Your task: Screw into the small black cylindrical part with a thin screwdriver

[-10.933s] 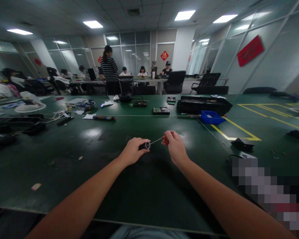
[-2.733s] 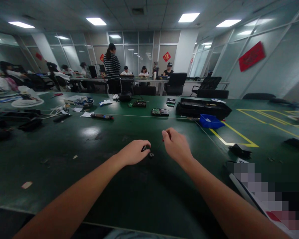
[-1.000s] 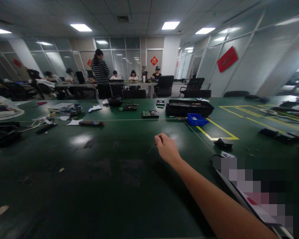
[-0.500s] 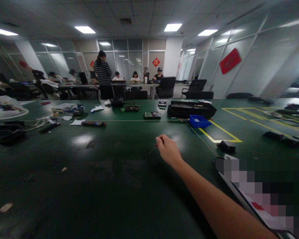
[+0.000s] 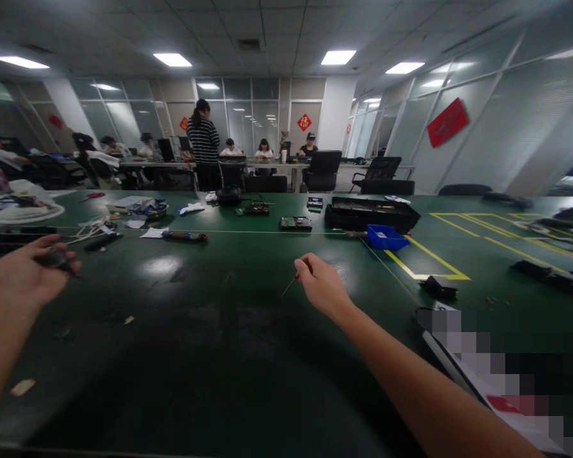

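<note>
L hand (image 5: 28, 275) grips small dark item (image 5: 53, 259), R hand (image 5: 321, 285) a thin red-handled tool (image 5: 288, 288), over green worktop (image 5: 186, 381).

L hand, far left, has fingers closed round the item, details blurred; R hand, nr ctr, pinches the tool, shaft slanting down-left; hands well apart. Beyond: blue bin (image 5: 386, 238) in front of long black tray (image 5: 358, 217), w/ circuit-board unit (image 5: 295, 223) to the left. At back, person in striped top (image 5: 203, 143) stands nr seated workers (image 5: 263, 151).

Head-worn view, forward and down
</note>
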Motion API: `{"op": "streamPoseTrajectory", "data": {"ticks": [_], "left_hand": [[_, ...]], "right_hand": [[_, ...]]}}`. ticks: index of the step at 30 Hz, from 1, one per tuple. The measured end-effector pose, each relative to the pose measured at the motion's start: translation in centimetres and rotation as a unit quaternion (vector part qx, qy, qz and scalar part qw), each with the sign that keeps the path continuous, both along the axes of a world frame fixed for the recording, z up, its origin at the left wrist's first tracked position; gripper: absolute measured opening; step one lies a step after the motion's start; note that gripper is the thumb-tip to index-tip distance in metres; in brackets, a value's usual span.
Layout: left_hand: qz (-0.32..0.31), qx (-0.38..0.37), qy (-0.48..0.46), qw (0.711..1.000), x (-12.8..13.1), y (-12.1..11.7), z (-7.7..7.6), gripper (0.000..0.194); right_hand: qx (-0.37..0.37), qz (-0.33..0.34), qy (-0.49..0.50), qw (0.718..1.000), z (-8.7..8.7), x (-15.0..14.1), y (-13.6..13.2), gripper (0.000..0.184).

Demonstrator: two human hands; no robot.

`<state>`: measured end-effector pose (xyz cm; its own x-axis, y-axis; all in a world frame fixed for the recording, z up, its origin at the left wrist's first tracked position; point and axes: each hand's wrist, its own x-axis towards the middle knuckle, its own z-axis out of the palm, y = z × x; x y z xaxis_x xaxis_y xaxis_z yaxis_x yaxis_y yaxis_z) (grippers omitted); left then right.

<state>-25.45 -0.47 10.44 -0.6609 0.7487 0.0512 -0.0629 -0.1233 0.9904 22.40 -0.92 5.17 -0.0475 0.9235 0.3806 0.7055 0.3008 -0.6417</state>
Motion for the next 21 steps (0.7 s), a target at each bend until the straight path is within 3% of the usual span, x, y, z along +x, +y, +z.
{"op": "streamPoseTrajectory", "data": {"ticks": [2,5,9,13,15,17,21], "left_hand": [[-0.065,0.045,-0.034,0.996,2.8,1.5,-1.0,0.024],[-0.181,0.053,-0.106,0.976,9.1,2.6,-1.7,0.025],[-0.323,0.032,-0.175,0.930,17.8,1.9,-2.1,0.036],[-0.419,-0.001,-0.173,0.891,24.5,0.6,-3.3,0.035],[-0.471,0.017,-0.100,0.876,26.8,0.1,-4.6,0.035],[-0.505,0.026,0.052,0.861,28.3,-0.3,-6.3,0.043],[-0.499,0.028,0.326,0.802,28.9,-0.9,-10.0,0.052]], "right_hand": [[0.002,-0.003,-0.001,1.000,0.2,-0.2,0.0,0.030],[-0.006,-0.022,0.016,1.000,-0.1,-0.1,0.1,0.031],[-0.033,-0.036,0.058,0.997,-1.1,0.4,0.2,0.032],[-0.038,-0.042,0.067,0.996,-2.0,0.9,0.1,0.033],[-0.027,-0.049,0.059,0.997,-2.3,0.9,0.1,0.034],[-0.019,-0.051,0.052,0.997,-2.4,0.8,0.1,0.034],[-0.019,-0.013,0.055,0.998,-2.3,0.3,-0.2,0.030]]}}
